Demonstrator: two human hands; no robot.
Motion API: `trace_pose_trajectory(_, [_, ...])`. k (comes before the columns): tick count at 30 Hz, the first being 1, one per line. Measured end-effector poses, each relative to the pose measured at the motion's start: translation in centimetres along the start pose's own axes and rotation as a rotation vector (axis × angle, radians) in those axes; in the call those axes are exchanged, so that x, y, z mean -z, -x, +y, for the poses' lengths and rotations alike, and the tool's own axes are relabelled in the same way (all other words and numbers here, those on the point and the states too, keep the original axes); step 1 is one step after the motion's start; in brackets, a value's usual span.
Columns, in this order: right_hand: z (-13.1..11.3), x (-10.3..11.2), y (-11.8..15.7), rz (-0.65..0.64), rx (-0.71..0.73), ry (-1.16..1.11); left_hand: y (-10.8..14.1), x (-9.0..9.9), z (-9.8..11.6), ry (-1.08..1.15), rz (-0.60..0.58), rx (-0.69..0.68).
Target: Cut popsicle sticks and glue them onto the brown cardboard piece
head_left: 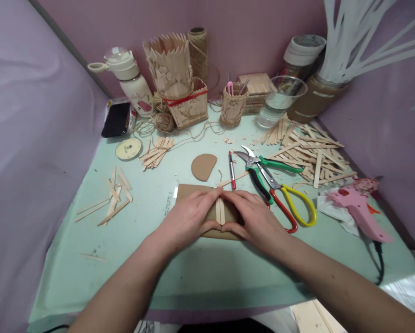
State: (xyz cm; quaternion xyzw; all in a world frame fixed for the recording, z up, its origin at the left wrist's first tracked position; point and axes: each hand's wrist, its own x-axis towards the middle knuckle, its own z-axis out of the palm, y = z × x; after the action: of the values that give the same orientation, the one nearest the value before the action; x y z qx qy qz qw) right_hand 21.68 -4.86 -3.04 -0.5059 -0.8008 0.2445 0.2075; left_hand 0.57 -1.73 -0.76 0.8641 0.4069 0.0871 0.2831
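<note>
Head view: left hand (pixel 189 213) and right hand (pixel 259 217) curled round two pale sticks (pixel 220 212), thumbs at near ends, fingers at far, prob keeping them lined up. Sticks sit on brown board (pixel 186 190), mid desk (pixel 193 277) toward front edge. Pink glue gun (pixel 362 212) by right edge, scissors (pixel 269 177) near right hand, handy tbh.
</note>
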Motion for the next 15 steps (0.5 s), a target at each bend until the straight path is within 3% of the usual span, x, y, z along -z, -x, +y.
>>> trace_pose_trajectory(15, [-0.05, 0.18, -0.24, 0.01, 0.054, -0.064, -0.14, 0.06, -0.37, 0.005, 0.023, -0.025])
